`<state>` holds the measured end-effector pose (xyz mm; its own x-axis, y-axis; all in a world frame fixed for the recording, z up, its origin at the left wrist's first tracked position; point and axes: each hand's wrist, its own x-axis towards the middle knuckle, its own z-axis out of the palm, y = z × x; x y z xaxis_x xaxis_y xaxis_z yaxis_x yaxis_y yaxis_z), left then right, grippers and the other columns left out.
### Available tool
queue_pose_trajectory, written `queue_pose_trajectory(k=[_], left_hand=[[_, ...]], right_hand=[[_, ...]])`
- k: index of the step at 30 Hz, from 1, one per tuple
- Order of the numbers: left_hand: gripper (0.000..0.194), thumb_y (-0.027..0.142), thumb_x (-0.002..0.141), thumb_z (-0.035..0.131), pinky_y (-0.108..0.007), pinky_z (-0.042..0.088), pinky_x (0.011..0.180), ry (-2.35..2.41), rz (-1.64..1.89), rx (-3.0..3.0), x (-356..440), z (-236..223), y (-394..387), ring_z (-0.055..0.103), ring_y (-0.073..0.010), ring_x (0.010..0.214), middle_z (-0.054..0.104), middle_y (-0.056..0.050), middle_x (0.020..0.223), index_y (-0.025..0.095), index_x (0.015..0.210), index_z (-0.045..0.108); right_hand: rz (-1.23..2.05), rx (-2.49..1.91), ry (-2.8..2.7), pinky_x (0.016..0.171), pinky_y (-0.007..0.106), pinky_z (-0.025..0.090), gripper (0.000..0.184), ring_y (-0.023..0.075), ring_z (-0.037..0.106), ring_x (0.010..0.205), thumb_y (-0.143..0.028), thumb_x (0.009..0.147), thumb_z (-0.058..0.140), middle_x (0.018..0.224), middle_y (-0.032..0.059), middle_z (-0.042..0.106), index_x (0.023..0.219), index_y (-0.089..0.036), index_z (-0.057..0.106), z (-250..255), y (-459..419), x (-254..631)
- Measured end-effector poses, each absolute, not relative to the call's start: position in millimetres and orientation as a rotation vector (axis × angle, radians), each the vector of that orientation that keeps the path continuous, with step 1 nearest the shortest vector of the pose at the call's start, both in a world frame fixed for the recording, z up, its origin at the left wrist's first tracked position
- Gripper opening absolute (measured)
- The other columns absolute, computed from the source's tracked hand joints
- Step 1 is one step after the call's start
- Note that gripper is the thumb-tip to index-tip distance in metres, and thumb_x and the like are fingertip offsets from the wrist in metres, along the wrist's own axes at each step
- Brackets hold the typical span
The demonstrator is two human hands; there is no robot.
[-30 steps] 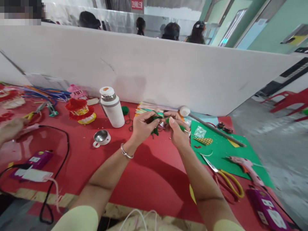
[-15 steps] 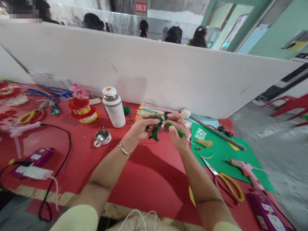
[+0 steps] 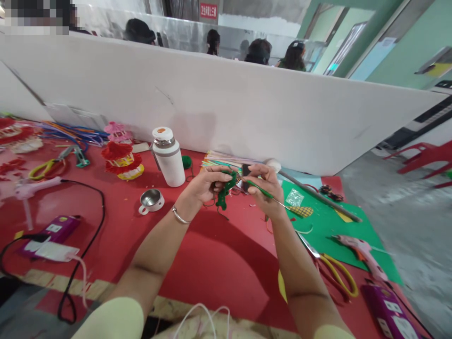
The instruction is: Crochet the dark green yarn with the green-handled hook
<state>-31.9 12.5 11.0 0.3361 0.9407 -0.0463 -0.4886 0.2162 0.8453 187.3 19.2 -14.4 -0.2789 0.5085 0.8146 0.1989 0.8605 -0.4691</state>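
Pinched in my left hand (image 3: 211, 183) is a small piece of green crochet work (image 3: 223, 194), its lower end hanging down over the red table. My right hand (image 3: 266, 190) grips a crochet hook (image 3: 260, 189) with a green handle and a thin metal shaft pointing down to the right. The hook's tip end meets the green piece near my left fingertips; exactly how it sits in the stitches is too small to tell. A dark green yarn ball (image 3: 186, 162) lies behind my left hand, beside the white thermos.
A white thermos (image 3: 168, 157) and its cup (image 3: 151, 201) stand left of my hands. At the right lie scissors (image 3: 335, 273), a pink glue gun (image 3: 363, 252) and a grey rod (image 3: 318, 195). Red paper-like ornaments (image 3: 122, 160) stand at the left. A white partition (image 3: 226, 103) rises behind.
My right hand has turned and shifted slightly right, and the hook now lies flatter. The green piece hangs more upright from my left hand.
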Motion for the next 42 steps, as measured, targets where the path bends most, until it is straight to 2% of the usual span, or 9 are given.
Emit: queue_pose_trajectory(k=[3,12,17,21,24,28,34,38,42], left_hand=[[0.025,0.019,0.058,0.087,-0.018,0.018,0.039,0.693,1.084,0.91,-39,10,15,0.031,-0.0024,0.04,0.049,0.007,0.048,0.012,0.081,0.078],[0.017,0.019,0.058,0.081,-0.021,0.023,0.041,0.801,1.02,1.154,-53,8,19,0.04,-0.0057,0.041,0.062,-0.001,0.051,0.012,0.073,0.081],[0.016,0.018,0.056,0.079,-0.022,0.027,0.043,0.77,0.939,1.192,-51,7,18,0.046,-0.0082,0.044,0.066,-0.004,0.056,0.012,0.071,0.082],[0.017,0.022,0.057,0.089,-0.024,0.041,0.051,0.685,1.012,1.247,-33,4,13,0.06,-0.0129,0.057,0.073,-0.007,0.067,0.014,0.071,0.083],[0.017,0.03,0.067,0.092,-0.027,0.047,0.055,0.708,1.281,1.361,-19,2,9,0.062,-0.0137,0.06,0.074,-0.006,0.072,0.017,0.074,0.083],[0.014,0.032,0.074,0.089,-0.03,0.055,0.067,0.836,1.553,1.529,-11,-2,11,0.069,-0.0176,0.071,0.078,-0.006,0.078,0.02,0.077,0.084],[0.008,0.028,0.08,0.083,-0.031,0.058,0.075,0.842,1.607,1.591,-10,-7,13,0.072,-0.0185,0.078,0.08,-0.005,0.083,0.021,0.082,0.084],[0.009,0.024,0.086,0.076,-0.032,0.057,0.082,0.945,1.696,1.732,-9,-4,8,0.072,-0.0198,0.088,0.078,-0.006,0.092,0.023,0.09,0.085],[0.011,0.024,0.089,0.073,-0.033,0.055,0.087,1.033,1.638,1.708,-9,0,3,0.07,-0.0202,0.092,0.078,-0.006,0.096,0.023,0.092,0.084]], right_hand=[[0.293,-0.51,-1.946,0.088,0.041,0.063,0.031,0.0217,0.066,0.102,-0.048,0.097,0.069,0.128,0.0087,0.062,0.124,-0.035,0.079,-13,21,194],[0.329,-0.473,-2.136,0.083,0.037,0.062,0.032,0.025,0.065,0.117,-0.033,0.097,0.073,0.142,0.0085,0.062,0.128,-0.037,0.077,2,14,209],[0.668,-0.482,-2.137,0.097,0.042,0.061,0.022,0.0291,0.063,0.132,-0.032,0.097,0.072,0.144,0.0069,0.064,0.116,-0.033,0.083,12,9,216],[1.003,-0.378,-1.838,0.11,0.049,0.055,0.02,0.0295,0.065,0.131,-0.045,0.097,0.07,0.133,0.0047,0.072,0.101,-0.034,0.087,-6,14,194],[1.121,-0.404,-1.505,0.101,0.048,0.061,0.032,0.0291,0.069,0.122,-0.058,0.097,0.065,0.137,0.0033,0.071,0.093,-0.035,0.087,-19,15,171],[0.895,-0.638,-1.469,0.105,0.046,0.059,0.029,0.0274,0.069,0.122,-0.054,0.098,0.066,0.124,0.0054,0.078,0.097,-0.032,0.086,-15,7,163],[1.048,-0.802,-1.424,0.057,0.033,0.066,0.04,0.022,0.079,0.083,-0.061,0.094,0.067,0.126,0.0069,0.078,0.108,-0.027,0.083,-7,-4,163],[1.119,-0.827,-1.252,0.068,0.039,0.072,0.042,0.0259,0.081,0.089,-0.064,0.091,0.07,0.108,0.0049,0.083,0.104,-0.026,0.082,-12,-3,159],[1.103,-0.762,-1.282,0.077,0.04,0.072,0.039,0.027,0.081,0.096,-0.063,0.09,0.072,0.113,0.0054,0.082,0.096,-0.026,0.082,-8,-4,163]])
